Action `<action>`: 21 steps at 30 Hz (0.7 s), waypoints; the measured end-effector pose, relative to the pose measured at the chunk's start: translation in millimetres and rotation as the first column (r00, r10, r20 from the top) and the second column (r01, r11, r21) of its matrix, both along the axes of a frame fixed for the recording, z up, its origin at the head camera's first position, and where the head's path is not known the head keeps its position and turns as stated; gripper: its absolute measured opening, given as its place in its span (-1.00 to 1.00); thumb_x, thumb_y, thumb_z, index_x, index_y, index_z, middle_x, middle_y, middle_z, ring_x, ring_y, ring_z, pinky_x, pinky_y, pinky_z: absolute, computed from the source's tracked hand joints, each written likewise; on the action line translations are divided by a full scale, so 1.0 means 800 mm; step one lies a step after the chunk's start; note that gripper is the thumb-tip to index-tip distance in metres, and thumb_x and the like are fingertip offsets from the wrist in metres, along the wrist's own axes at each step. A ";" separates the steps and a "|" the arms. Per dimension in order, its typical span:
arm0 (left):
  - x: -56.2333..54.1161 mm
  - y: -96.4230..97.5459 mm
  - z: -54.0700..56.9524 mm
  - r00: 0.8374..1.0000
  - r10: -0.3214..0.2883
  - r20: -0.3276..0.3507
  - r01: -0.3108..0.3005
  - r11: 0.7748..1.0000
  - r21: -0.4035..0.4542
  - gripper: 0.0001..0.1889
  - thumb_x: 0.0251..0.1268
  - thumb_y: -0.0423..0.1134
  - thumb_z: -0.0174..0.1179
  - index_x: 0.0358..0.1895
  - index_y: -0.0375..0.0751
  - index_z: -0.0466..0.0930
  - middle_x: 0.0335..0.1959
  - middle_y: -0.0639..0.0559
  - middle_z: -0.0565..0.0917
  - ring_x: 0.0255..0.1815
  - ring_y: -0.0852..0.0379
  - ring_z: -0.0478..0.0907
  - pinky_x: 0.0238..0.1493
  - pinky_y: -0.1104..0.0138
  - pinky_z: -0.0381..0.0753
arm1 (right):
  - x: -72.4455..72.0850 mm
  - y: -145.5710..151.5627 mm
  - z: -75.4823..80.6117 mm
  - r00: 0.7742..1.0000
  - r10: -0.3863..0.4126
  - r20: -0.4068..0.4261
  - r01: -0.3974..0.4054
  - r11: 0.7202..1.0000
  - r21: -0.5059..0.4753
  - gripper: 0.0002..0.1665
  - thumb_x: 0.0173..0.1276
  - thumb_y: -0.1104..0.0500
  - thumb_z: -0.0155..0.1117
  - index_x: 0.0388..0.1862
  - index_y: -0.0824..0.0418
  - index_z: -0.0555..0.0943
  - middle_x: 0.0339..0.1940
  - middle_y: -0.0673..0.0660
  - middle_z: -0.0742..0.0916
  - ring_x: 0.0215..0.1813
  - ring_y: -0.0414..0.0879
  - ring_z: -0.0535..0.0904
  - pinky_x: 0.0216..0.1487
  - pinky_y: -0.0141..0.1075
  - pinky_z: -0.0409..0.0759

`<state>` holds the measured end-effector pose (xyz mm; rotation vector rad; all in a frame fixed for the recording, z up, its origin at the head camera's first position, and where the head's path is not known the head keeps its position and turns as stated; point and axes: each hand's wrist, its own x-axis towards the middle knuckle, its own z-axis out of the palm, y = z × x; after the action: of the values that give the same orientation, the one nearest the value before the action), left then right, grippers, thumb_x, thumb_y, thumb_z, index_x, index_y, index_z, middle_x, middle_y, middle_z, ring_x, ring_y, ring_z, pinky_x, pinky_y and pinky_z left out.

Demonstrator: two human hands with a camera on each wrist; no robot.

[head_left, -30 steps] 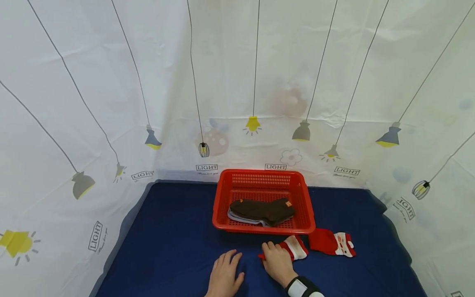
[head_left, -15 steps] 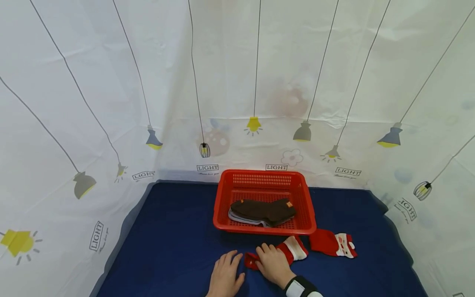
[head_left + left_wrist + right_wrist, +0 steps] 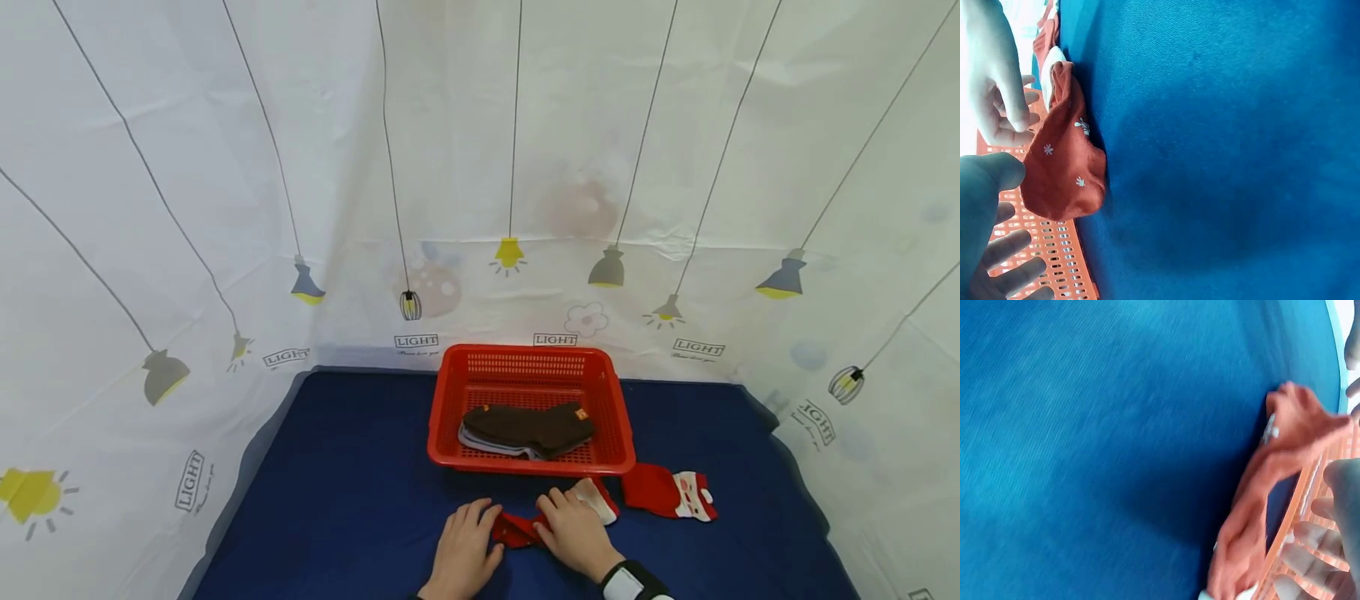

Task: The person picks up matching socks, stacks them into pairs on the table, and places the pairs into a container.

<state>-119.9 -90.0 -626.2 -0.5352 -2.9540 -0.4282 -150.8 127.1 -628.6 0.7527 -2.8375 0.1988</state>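
A red sock (image 3: 516, 531) with white snowflake marks and a pale cuff lies on the blue cloth in front of the basket. My left hand (image 3: 462, 550) is at its toe end, fingers spread; in the left wrist view the thumb (image 3: 1005, 170) meets the sock's edge. Over the sock's middle, in the head view, is my right hand (image 3: 576, 533), its fingers loosely bent and apart in the right wrist view. There the sock (image 3: 1244, 512) looks twisted, one corner lifted toward the left hand. Another red sock (image 3: 652, 490) with a white face pattern lies flat to the right.
A red plastic basket (image 3: 531, 468) stands behind the hands, close to the back wall sheet. Dark brown socks (image 3: 532, 428) lie in it on top of grey ones (image 3: 491, 447). A white sheet printed with lamps (image 3: 420, 167) encloses the blue cloth (image 3: 360, 475).
My right hand has shifted right along the sock, and more of its red toe end shows between the hands. My left hand has edged right, up to that toe.
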 end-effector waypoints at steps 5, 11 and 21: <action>-0.007 0.006 -0.002 0.999 -0.035 0.016 0.035 0.999 0.000 -0.52 0.24 -0.06 0.46 0.23 -0.01 0.67 0.22 -0.01 0.66 0.16 -0.02 0.61 0.16 0.07 0.63 | -0.003 0.024 -0.002 0.997 -0.064 0.035 0.064 0.998 0.009 -0.71 0.28 0.04 0.53 -0.16 0.12 0.63 -0.26 0.08 0.65 -0.04 0.04 0.65 0.14 -0.03 0.70; -0.011 0.009 -0.013 0.996 -0.084 -0.040 0.085 0.996 0.009 -0.56 0.22 -0.10 0.45 0.19 0.02 0.69 0.18 0.03 0.68 0.13 0.03 0.61 0.12 0.11 0.64 | -0.005 0.049 -0.005 0.987 -0.133 0.095 0.133 0.991 -0.002 -0.62 0.25 0.07 0.57 -0.01 0.15 0.68 -0.01 0.19 0.74 0.02 0.12 0.69 -0.13 -0.01 0.73; -0.018 0.006 -0.032 0.960 -0.133 -0.245 0.134 0.991 -0.016 -0.58 0.04 -0.16 0.54 0.04 0.02 0.74 0.01 0.06 0.71 -0.03 0.07 0.63 -0.06 0.24 0.60 | -0.002 0.090 -0.019 0.989 -0.123 0.087 0.119 0.992 0.049 -0.60 0.20 0.11 0.61 -0.03 0.06 0.65 -0.16 0.06 0.64 -0.22 -0.06 0.51 -0.34 -0.27 0.48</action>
<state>-134.6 -84.9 -651.8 -0.7337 -2.6906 -0.3474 -152.5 198.8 -644.0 0.5918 -2.9699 0.1556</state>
